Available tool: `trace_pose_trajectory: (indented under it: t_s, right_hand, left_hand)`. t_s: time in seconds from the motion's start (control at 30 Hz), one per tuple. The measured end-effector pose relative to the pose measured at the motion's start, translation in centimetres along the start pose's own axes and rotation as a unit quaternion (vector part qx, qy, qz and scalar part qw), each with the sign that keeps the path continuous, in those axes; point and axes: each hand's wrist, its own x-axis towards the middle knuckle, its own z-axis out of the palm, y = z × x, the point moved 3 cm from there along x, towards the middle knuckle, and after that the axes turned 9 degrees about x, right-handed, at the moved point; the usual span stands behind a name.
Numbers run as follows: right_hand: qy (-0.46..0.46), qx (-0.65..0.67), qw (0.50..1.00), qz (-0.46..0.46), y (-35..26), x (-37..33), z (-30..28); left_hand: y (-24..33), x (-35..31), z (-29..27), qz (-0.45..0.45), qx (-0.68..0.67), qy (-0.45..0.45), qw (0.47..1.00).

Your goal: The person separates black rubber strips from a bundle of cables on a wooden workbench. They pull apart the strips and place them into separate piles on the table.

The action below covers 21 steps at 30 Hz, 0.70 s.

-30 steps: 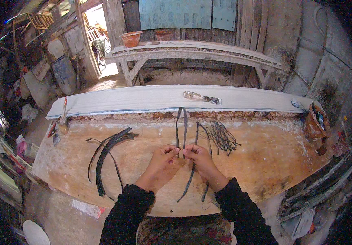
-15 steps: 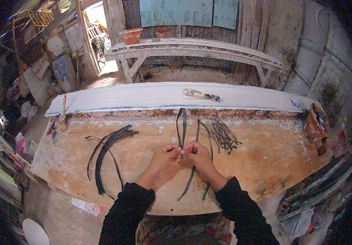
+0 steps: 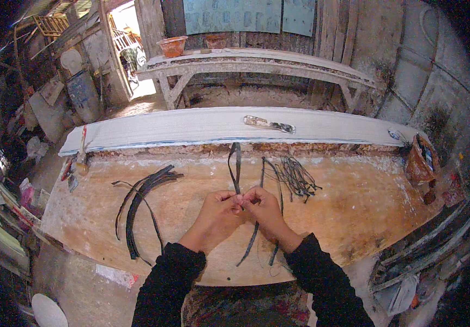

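While both black sleeves (image 3: 170, 280) reach in from the lower edge of the head view, the left hand (image 3: 217, 211) and the right hand (image 3: 266, 211) meet above the counter (image 3: 355, 218); the fingers of each are pinched on the lower ends of a dark strip (image 3: 239, 163), doubled into a narrow loop whose bend points away from the person; such a grip, close to the ends, seems meant to bring them together while the loop stays free; the tips are covered, so whether they cross or merely lie together cannot be told.

Left of the hands lies a curved bundle of dark strips (image 3: 130, 218), apparently grouped there for easy reach; just beside the right hand are loose strips (image 3: 252, 245), one passing partly behind it, and beyond them a tangle of thin dark strands (image 3: 299, 180), kept apart from the bundle; along the far edge, a white board (image 3: 180, 126) carries a smeared scraper-like tool (image 3: 269, 125), set back from the handwork, presumably to be out of its way.
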Motion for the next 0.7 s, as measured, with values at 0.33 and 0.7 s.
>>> trace_pose_trajectory:
  t_s: [0.33, 0.7]
  right_hand:
    - [-0.029, -0.236, 0.939, -0.247, -3.7, -0.9, 0.0]
    - [-0.004, -0.299, 0.892, -0.340, -2.5, -0.7, -0.7]
  left_hand:
    - [-0.4, 1.2, -1.8, 0.021, 0.007, 0.014, 1.000]
    - [0.3, 0.7, -0.8, 0.003, 0.027, 0.012, 1.000]
